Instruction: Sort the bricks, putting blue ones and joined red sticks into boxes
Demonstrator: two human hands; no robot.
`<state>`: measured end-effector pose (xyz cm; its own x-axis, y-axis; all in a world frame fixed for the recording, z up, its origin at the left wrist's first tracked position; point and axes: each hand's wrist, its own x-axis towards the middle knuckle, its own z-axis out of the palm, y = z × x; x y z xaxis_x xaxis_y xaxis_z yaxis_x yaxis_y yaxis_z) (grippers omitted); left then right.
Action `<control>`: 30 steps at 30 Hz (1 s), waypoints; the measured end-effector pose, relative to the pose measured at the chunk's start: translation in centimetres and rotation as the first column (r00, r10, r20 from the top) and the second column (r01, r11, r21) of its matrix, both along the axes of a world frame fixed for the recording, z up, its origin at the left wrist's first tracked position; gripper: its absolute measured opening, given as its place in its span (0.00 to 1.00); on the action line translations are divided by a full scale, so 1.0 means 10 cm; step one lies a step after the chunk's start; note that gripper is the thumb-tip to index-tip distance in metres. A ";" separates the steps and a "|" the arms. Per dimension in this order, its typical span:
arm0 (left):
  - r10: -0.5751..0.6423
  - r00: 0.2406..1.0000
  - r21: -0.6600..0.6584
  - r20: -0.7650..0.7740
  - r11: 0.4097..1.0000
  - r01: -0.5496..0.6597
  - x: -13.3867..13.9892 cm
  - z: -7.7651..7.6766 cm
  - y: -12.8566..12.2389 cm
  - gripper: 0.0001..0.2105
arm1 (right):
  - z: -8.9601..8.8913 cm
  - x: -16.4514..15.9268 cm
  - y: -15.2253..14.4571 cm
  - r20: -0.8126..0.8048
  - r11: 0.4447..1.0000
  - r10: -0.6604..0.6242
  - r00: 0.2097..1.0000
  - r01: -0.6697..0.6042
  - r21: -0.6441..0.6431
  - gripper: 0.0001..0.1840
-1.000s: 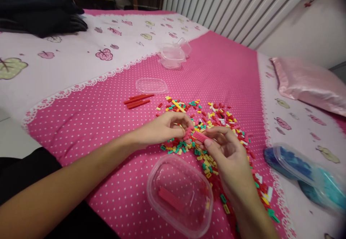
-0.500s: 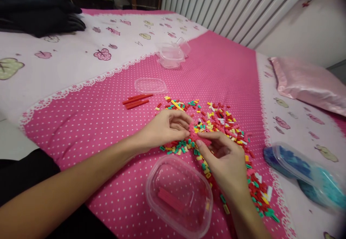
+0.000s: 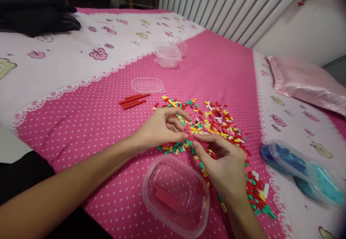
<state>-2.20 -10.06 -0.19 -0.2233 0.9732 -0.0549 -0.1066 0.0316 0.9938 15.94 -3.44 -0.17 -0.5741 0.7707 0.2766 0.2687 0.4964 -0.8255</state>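
Between the fingertips of both hands is a ridged pink block of joined small bricks [image 3: 190,133], held over the loose pile. My left hand [image 3: 160,129] pinches its left end with thumb and fingers. From the other side, my right hand [image 3: 225,165] grips it between thumb and index finger, the other fingers curled under. Below and around the hands spreads a heap of small plastic bricks [image 3: 229,125] in red, yellow, green, pink and white. Nearest me, a clear plastic tub [image 3: 145,192] contains another ridged pink block [image 3: 168,200].
Several red brick sticks [image 3: 134,102] lie left of the heap, by a clear lid [image 3: 147,85]. Further back stand clear containers [image 3: 168,54]. At right are tubs of blue [image 3: 289,159] and turquoise pieces [image 3: 324,185], plus a pink pillow [image 3: 305,82]. Dark clothing [image 3: 35,12] lies back left.
The view has shifted slightly, so everything sits a little further left. Both hands keep their hold on the pink block, with hardly any movement of the fingers.
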 end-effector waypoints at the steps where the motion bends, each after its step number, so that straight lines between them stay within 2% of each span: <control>1: -0.002 1.000 0.000 0.003 1.000 0.002 0.00 -0.01 0.00 0.17 | 0.01 0.00 0.00 0.002 1.000 -0.004 1.000 0.004 0.004 0.04; 6: -0.015 1.000 -0.008 0.004 1.000 0.015 0.02 -0.02 0.01 0.17 | 0.00 0.01 0.01 0.000 1.000 0.011 1.000 -0.011 -0.025 0.04; 9: -0.030 0.999 0.019 0.012 0.999 0.029 0.05 -0.04 0.03 0.16 | -0.03 0.01 0.06 -0.008 0.997 0.020 1.000 -0.021 -0.077 0.07; 11: -0.058 0.998 0.044 0.020 0.997 0.057 0.07 -0.06 0.03 0.13 | -0.05 0.01 0.08 -0.008 0.995 0.015 1.000 -0.016 -0.097 0.09; 16: -0.146 0.989 0.037 -0.014 0.989 0.146 0.06 -0.07 0.03 0.12 | -0.05 0.01 0.07 -0.003 0.997 0.016 1.000 -0.017 -0.071 0.07; 20: -0.114 0.993 0.031 -0.042 0.993 0.116 0.01 -0.05 0.04 0.10 | -0.03 0.01 0.06 -0.047 0.992 0.042 0.998 -0.047 -0.115 0.11; 25: -0.060 0.996 0.033 -0.066 0.997 0.063 -0.06 -0.07 0.05 0.13 | -0.04 0.02 0.11 -0.070 0.985 0.016 0.997 -0.028 -0.171 0.11; 30: -0.102 0.995 0.015 -0.012 0.995 0.102 -0.02 -0.06 0.04 0.14 | -0.04 0.01 0.10 -0.110 0.981 0.002 0.994 -0.023 -0.191 0.07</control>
